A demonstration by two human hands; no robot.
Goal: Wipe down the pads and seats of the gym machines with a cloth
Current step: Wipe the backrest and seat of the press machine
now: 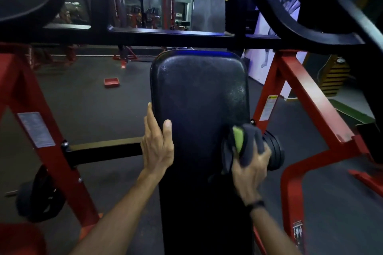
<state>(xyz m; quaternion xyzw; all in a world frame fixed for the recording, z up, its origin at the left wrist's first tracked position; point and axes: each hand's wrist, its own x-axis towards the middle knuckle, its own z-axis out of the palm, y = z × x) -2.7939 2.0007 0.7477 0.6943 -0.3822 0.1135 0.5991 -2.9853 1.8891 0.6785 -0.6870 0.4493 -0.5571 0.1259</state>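
Note:
A long black padded bench (199, 93) of a red-framed gym machine runs away from me in the middle of the view. My left hand (157, 143) holds the pad's left edge, thumb on top and fingers over the side. My right hand (250, 170) grips a bunched dark grey cloth (249, 141) with a green patch and presses it against the pad's right edge. The cloth is slightly blurred.
Red frame legs (306, 93) stand on both sides, with a black crossbar (165, 37) above the pad's far end. Black weight plates (39, 194) hang low on the left, a black round knob (273, 151) sits beside the cloth. A red tray (111, 82) lies on the dark floor.

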